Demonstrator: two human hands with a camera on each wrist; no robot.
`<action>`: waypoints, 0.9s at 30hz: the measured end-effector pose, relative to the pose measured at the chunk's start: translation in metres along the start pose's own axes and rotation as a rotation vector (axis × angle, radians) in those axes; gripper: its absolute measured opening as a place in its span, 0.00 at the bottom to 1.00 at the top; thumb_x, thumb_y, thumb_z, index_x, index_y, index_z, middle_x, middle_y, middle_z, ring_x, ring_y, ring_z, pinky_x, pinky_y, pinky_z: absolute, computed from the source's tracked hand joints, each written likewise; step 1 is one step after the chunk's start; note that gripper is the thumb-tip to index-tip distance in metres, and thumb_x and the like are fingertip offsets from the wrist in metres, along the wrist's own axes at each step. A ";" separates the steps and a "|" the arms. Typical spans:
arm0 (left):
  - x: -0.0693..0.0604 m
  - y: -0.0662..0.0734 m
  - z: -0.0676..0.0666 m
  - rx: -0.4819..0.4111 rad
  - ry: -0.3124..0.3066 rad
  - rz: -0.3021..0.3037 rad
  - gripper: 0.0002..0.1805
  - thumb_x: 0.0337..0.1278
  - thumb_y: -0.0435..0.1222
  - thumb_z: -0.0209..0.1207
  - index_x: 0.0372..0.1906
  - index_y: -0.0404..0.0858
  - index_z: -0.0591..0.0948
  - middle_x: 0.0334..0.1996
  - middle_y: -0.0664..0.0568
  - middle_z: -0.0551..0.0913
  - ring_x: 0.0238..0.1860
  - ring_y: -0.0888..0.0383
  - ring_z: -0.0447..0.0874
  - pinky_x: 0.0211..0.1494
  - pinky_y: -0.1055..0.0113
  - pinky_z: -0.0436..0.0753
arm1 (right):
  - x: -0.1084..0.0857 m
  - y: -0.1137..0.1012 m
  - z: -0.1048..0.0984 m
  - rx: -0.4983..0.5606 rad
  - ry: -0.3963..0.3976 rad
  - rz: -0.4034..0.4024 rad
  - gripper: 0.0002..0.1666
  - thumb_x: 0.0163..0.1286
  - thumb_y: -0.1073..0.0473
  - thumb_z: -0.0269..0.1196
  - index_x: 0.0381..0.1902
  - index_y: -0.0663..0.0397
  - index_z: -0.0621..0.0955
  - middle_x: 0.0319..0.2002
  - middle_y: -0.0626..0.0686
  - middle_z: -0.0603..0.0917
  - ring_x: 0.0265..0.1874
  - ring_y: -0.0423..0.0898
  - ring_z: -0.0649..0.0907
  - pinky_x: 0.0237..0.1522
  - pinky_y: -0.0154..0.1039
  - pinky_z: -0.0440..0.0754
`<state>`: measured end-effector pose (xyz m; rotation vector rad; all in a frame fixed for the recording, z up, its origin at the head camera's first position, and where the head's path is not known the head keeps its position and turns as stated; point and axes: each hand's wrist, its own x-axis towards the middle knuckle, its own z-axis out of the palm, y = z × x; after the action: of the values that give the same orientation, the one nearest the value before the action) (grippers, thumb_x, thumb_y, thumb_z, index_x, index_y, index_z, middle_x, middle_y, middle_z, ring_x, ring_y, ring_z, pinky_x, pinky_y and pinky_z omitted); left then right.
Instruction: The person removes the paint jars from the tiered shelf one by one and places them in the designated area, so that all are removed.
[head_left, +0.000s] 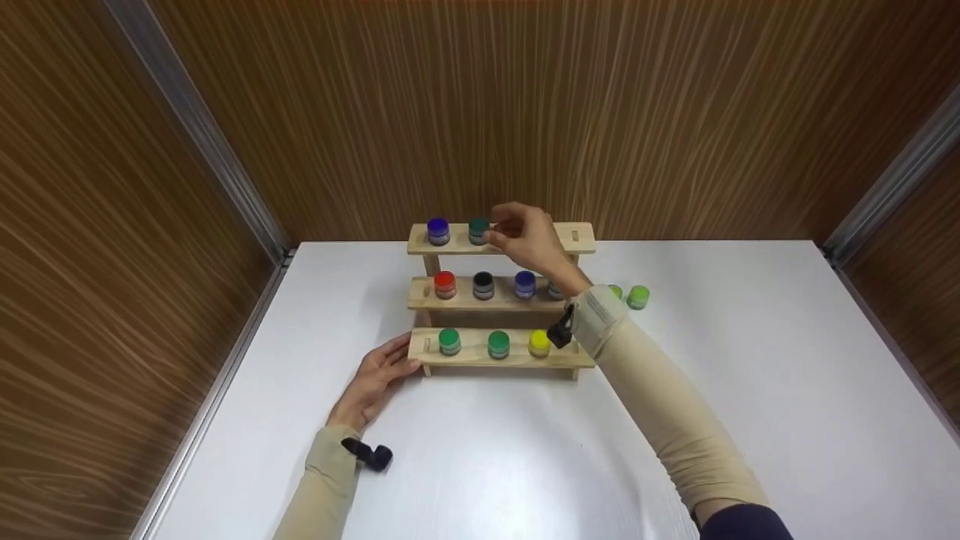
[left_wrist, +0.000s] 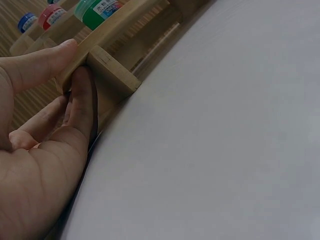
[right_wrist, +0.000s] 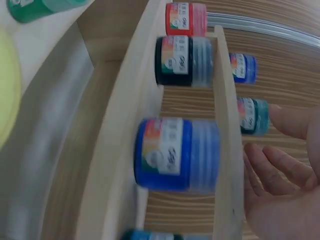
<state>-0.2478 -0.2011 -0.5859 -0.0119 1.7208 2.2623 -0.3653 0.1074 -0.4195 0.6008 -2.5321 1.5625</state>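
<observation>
A three-tier wooden rack (head_left: 480, 362) holds small paint jars on its steps. My left hand (head_left: 379, 382) grips the left end of the lowest step; in the left wrist view the thumb (left_wrist: 47, 65) lies on the board's edge and fingers go beneath it. Over the top step is my right hand (head_left: 529, 236), next to a dark green jar (head_left: 478, 231). In the right wrist view its thumb (right_wrist: 290, 120) is at that jar's lid, with the other fingers spread loosely apart from the jar. Whether the thumb touches the lid I cannot tell. A purple-blue jar (head_left: 438, 232) stands to its left.
The middle step carries red (head_left: 445, 285), black (head_left: 483, 286) and blue (head_left: 525, 285) jars, plus one partly hidden by my right wrist. Two green jars (head_left: 449, 342) and a yellow jar (head_left: 539, 343) stand below. Light green jars (head_left: 638, 297) sit on the white table right of the rack.
</observation>
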 end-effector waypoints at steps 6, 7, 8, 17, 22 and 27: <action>0.000 0.002 0.002 0.013 0.005 -0.004 0.42 0.68 0.24 0.65 0.82 0.28 0.60 0.80 0.31 0.64 0.73 0.48 0.75 0.71 0.68 0.81 | 0.004 -0.004 0.009 -0.009 0.006 0.014 0.27 0.74 0.62 0.70 0.67 0.65 0.80 0.55 0.62 0.88 0.52 0.55 0.88 0.57 0.46 0.88; 0.000 0.003 0.003 0.014 0.003 -0.002 0.42 0.68 0.24 0.65 0.82 0.28 0.60 0.80 0.30 0.64 0.73 0.48 0.75 0.71 0.68 0.80 | 0.005 -0.004 0.010 -0.013 0.008 0.012 0.27 0.74 0.62 0.71 0.67 0.66 0.80 0.55 0.62 0.88 0.52 0.55 0.88 0.57 0.46 0.88; 0.000 0.003 0.003 0.005 0.002 0.000 0.42 0.67 0.24 0.65 0.82 0.28 0.60 0.80 0.31 0.64 0.73 0.49 0.75 0.71 0.68 0.80 | 0.005 -0.004 0.011 -0.018 0.010 0.009 0.27 0.73 0.62 0.71 0.67 0.66 0.80 0.55 0.62 0.88 0.52 0.55 0.88 0.57 0.46 0.88; 0.000 0.002 0.004 -0.023 -0.025 0.005 0.43 0.68 0.22 0.62 0.83 0.27 0.57 0.81 0.30 0.61 0.71 0.54 0.76 0.69 0.70 0.81 | 0.006 -0.002 0.014 -0.041 0.017 -0.010 0.24 0.73 0.66 0.69 0.65 0.66 0.82 0.56 0.63 0.88 0.54 0.56 0.88 0.60 0.47 0.87; 0.001 0.002 0.004 -0.032 -0.022 0.007 0.42 0.67 0.22 0.63 0.83 0.27 0.59 0.81 0.30 0.62 0.70 0.54 0.77 0.70 0.69 0.81 | 0.005 -0.004 0.013 -0.039 0.015 -0.004 0.22 0.74 0.66 0.68 0.64 0.65 0.82 0.56 0.62 0.88 0.54 0.55 0.87 0.60 0.47 0.87; 0.001 0.001 0.005 -0.022 -0.024 0.004 0.42 0.67 0.22 0.63 0.83 0.27 0.59 0.80 0.30 0.63 0.70 0.54 0.77 0.71 0.69 0.81 | 0.002 -0.006 0.006 -0.038 0.027 -0.002 0.22 0.73 0.67 0.69 0.63 0.65 0.83 0.55 0.63 0.88 0.53 0.55 0.88 0.59 0.47 0.88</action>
<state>-0.2481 -0.1960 -0.5836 0.0145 1.6851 2.2752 -0.3639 0.0990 -0.4173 0.5734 -2.5348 1.5082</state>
